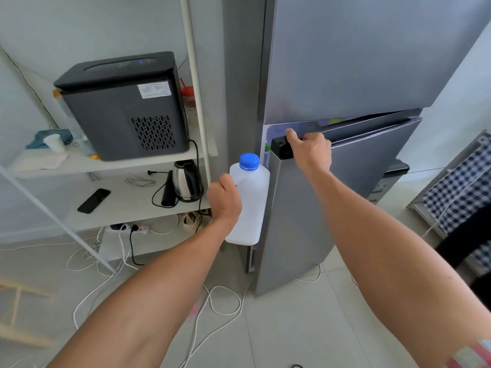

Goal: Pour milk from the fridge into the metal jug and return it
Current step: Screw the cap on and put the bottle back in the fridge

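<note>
My left hand (224, 199) grips a white plastic milk bottle (251, 205) with a blue cap (249, 161), held upright just left of the fridge. My right hand (309, 150) holds the top edge of the grey lower fridge door (332, 208), fingers curled over it. That door stands slightly ajar, with a lit strip of the inside showing above and to the left of it. The upper fridge door (358, 62) is closed. No metal jug is in view.
A white shelf unit (127, 205) stands to the left with a black ice maker (125, 107), an electric kettle (187, 181) and a phone (93, 200). White cables (220, 301) trail across the tiled floor. A checked cloth (462, 187) hangs at the right.
</note>
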Motion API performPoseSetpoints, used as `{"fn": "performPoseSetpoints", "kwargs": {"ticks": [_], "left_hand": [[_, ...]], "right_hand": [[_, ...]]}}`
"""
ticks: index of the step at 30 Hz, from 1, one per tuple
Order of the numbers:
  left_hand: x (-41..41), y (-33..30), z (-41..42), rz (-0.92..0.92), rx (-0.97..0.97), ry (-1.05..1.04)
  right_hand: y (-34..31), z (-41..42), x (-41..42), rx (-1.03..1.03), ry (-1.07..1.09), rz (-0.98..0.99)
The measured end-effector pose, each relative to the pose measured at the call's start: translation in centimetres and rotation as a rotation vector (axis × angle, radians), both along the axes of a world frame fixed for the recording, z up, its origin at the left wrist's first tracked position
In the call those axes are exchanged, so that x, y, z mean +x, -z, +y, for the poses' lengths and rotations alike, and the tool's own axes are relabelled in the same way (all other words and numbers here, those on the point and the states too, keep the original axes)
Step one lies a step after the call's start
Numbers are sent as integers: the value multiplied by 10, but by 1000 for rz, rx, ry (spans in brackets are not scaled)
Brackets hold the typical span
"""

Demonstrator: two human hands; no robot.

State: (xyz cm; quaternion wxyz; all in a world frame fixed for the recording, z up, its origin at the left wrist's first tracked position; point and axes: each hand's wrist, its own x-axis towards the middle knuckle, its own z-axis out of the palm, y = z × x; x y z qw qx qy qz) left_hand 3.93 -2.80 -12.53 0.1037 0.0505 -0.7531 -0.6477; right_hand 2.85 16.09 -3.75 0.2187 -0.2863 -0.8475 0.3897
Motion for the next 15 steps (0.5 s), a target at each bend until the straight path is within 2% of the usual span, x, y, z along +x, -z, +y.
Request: {"fn": "performPoseSetpoints", "kwargs": {"ticks": [8, 15], "left_hand": [[23, -3, 19, -19, -72, 4], [38, 15, 61, -133, 6, 72]], "right_hand": [[-14, 24, 74, -71, 156, -85], [-24, 50, 143, 166, 218, -195]]}}
